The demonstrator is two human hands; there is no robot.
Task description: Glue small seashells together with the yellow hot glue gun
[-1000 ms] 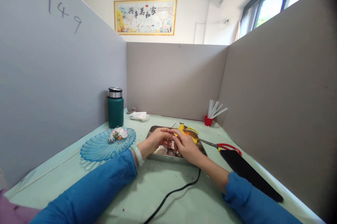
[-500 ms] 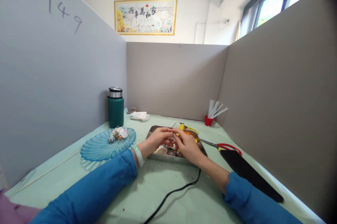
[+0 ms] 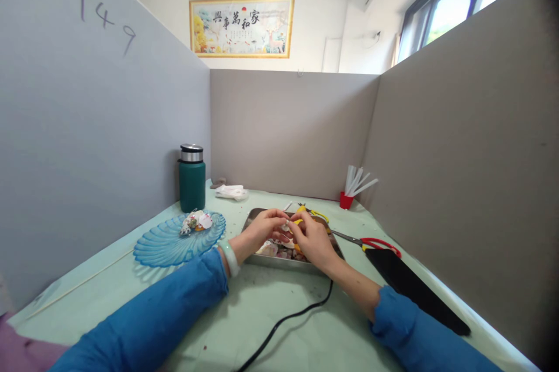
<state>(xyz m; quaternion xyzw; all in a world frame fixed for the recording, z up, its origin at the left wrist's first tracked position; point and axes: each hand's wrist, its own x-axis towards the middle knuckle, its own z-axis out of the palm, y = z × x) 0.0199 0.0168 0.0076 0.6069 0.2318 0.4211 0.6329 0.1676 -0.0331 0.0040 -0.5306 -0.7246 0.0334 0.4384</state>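
Shells (image 3: 267, 248) in metal tray (image 3: 279, 265) under left hand (image 3: 266, 231) and right hand (image 3: 311, 238)

Both hands come together above the tray, their fingertips meeting near its middle. A small pale piece (image 3: 286, 225) shows between them, too small to name. The left thumb and fingers pinch it; the right thumb and forefinger curl in close beside it, but whether they press on it I cannot tell. A pale green bracelet (image 3: 230, 258) circles the left wrist.

Shells lie in the near part of the tray. Something yellow sits behind the right hand, mostly hidden. Pliers (image 3: 321, 216) with yellow handles are at the far side of the tray, and scissors (image 3: 381, 245) with red handles lie to the right, by a long black sheet (image 3: 414, 290). A black cord (image 3: 288, 318) runs along the table (image 3: 349, 337) toward the person.

On the left, a blue plate (image 3: 159, 244) bears a small cluster of ornaments (image 3: 202, 220). A green bottle (image 3: 192, 186) stands upright just behind it. Farther right, white sticks (image 3: 356, 181) lean in a red cup (image 3: 346, 201).
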